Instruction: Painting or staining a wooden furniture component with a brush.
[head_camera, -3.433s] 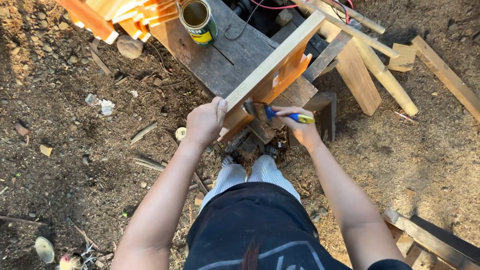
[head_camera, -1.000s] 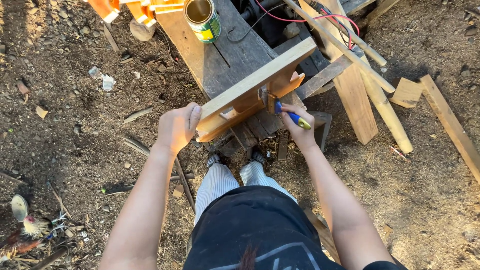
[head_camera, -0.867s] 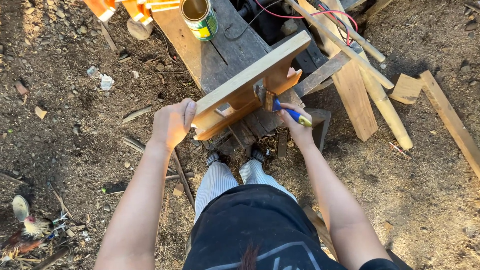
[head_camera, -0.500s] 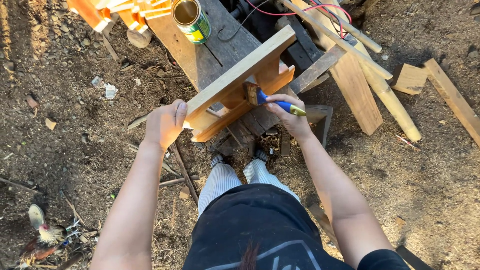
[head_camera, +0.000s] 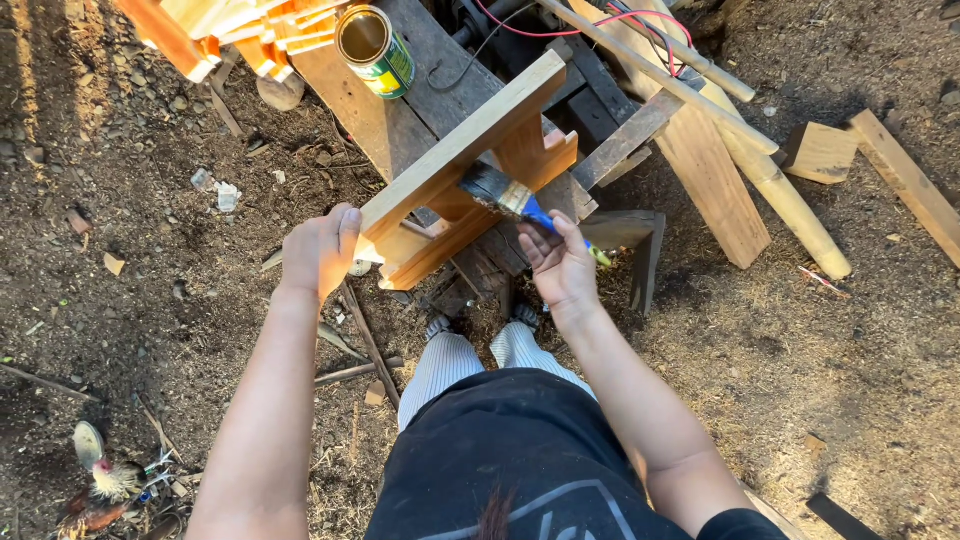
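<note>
**Head view: brush laid to a wooden frame over a workbench**

Head camera footage shows a small wooden frame (head_camera: 470, 165) tilted on edge above a dark plank bench (head_camera: 420, 90). Its near end is gripped by the left hand (head_camera: 318, 250), fingers curled over the top board. A paintbrush (head_camera: 510, 198) with a blue and yellow handle is held in the closed right hand (head_camera: 560, 262), and its bristles are pressed against the frame's underside, near an orange-toned cross piece. An open can (head_camera: 372, 48) stands on the bench beyond, well apart from the brush. Loose planks and a pole (head_camera: 780, 190) are scattered on the dirt to the right, and a chicken (head_camera: 100, 485) is seen at lower left.

For an even coat, the frame is best kept steady by the left hand while strokes are drawn along the grain, it is judged. Corners where boards meet are likely to collect drips, so light pressure there is advised.
</note>
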